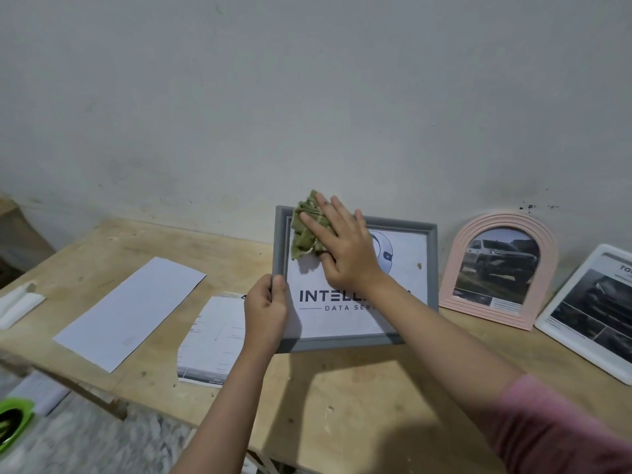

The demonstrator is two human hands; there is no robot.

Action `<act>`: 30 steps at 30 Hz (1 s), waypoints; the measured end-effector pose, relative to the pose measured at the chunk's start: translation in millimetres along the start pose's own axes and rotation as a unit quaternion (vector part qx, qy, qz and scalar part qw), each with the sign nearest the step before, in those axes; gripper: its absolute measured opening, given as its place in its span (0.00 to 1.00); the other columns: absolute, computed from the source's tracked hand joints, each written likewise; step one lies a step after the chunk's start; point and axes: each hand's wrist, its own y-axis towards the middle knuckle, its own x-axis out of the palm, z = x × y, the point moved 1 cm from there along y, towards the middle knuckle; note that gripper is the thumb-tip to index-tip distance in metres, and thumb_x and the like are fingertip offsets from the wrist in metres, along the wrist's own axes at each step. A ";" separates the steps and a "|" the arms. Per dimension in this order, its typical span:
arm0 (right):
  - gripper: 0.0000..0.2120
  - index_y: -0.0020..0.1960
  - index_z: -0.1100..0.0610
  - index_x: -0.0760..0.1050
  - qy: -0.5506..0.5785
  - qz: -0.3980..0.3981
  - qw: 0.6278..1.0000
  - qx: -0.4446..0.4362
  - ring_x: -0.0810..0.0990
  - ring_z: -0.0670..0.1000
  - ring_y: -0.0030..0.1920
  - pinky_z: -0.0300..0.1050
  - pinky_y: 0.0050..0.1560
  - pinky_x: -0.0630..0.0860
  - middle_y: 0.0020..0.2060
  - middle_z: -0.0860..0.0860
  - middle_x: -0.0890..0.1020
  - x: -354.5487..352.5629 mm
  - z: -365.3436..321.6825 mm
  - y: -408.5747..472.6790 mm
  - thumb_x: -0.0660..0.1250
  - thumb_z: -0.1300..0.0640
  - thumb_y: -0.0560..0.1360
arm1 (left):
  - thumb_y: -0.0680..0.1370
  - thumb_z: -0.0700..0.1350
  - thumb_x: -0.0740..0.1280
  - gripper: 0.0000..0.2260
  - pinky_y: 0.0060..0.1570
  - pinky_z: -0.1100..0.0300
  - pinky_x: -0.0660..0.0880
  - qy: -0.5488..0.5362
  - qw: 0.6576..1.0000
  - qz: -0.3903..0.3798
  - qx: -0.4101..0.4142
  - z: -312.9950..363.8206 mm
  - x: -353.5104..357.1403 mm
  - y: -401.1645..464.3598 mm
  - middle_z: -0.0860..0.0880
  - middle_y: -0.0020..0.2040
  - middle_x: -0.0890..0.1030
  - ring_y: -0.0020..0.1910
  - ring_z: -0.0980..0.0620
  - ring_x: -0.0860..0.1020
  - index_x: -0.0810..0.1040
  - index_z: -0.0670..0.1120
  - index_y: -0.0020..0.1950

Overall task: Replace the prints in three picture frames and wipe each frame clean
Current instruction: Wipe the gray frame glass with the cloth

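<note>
A grey picture frame [431, 268] stands tilted on the wooden table [359, 398], holding a white print with dark lettering. My left hand [265, 307] grips the frame's left edge. My right hand [342, 248] presses a crumpled green cloth [306, 230] flat against the glass at the frame's upper left corner, fingers straight. To the right, a pink arched frame [499, 268] with a car print leans on the wall. A white frame [588, 313] with a dark car print leans at the far right.
Loose paper lies left of the grey frame: a blank white sheet [130, 313] and a printed sheet [212, 340]. A small white object [17, 302] sits at the table's left edge. A green-rimmed item [13, 422] lies on the floor below.
</note>
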 end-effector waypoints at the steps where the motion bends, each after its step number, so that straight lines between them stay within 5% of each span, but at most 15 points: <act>1: 0.34 0.73 0.45 0.61 -0.001 0.009 1.000 0.014 0.53 0.53 0.76 0.63 0.71 0.49 0.76 0.50 0.58 -0.3 6.1 -2.8 0.56 0.57 0.67 | 0.82 0.41 0.57 0.16 0.28 0.66 0.57 -0.008 1.000 0.002 -0.007 -0.8 -0.3 -0.1 0.52 0.29 0.60 0.27 0.59 0.59 0.62 0.45 0.33; 12: 0.32 0.73 0.47 0.60 -0.035 0.043 0.961 0.271 0.59 0.58 0.73 0.66 0.70 0.55 0.73 0.50 0.63 -17.3 88.6 -31.3 0.54 0.58 0.68 | 0.75 0.52 0.57 0.15 0.36 0.56 0.60 -0.061 0.997 -0.005 -0.042 -6.7 -15.8 8.4 0.45 0.33 0.65 0.34 0.50 0.63 0.63 0.45 0.32; 21: 0.24 0.72 0.53 0.63 0.072 0.106 0.910 0.394 0.73 0.57 0.58 0.44 0.52 0.69 0.62 0.56 0.71 -27.2 107.9 -47.8 0.56 0.62 0.76 | 0.75 0.53 0.57 0.18 0.37 0.56 0.59 -0.070 0.996 0.001 -0.054 -11.0 -14.7 3.6 0.45 0.34 0.66 0.35 0.49 0.62 0.63 0.40 0.33; 26: 0.10 0.55 0.60 0.69 0.036 0.095 0.885 0.454 0.76 0.60 0.48 0.46 0.43 0.68 0.48 0.58 0.77 -23.9 105.2 -58.0 0.55 0.56 0.78 | 0.75 0.53 0.58 0.22 0.39 0.55 0.62 -0.085 0.992 0.027 -0.084 -16.6 -11.2 -6.1 0.46 0.36 0.68 0.37 0.50 0.64 0.67 0.32 0.39; 30: 0.10 0.53 0.60 0.68 0.000 0.041 0.901 0.432 0.75 0.59 0.45 0.48 0.41 0.70 0.47 0.58 0.75 -10.4 93.5 -75.6 0.55 0.54 0.79 | 0.75 0.53 0.57 0.22 0.39 0.56 0.62 -0.083 0.989 0.070 -0.102 -14.8 -13.4 -5.8 0.45 0.36 0.68 0.37 0.51 0.64 0.68 0.32 0.39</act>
